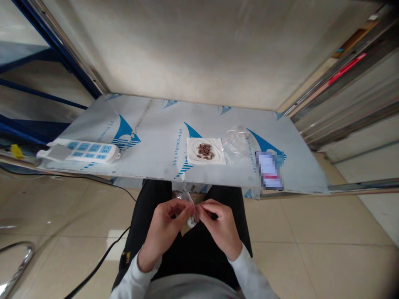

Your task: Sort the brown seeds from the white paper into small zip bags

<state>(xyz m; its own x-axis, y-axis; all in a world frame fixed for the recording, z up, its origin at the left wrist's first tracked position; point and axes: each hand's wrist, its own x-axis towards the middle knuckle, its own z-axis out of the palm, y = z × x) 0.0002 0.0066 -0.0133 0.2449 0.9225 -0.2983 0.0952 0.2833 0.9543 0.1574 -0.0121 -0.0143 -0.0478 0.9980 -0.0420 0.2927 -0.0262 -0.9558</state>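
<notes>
Currently, the left hand (165,228) and right hand (222,227) are pinching a small clear plastic bag (186,197) right between them. Gripping gently and evenly is probably best for sparing thin plastic.

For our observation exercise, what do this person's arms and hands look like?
The left hand and right hand are ungloved, with no watch or markings visible. The long sleeves are plain and pale grey, ending just short of the hands.
</notes>
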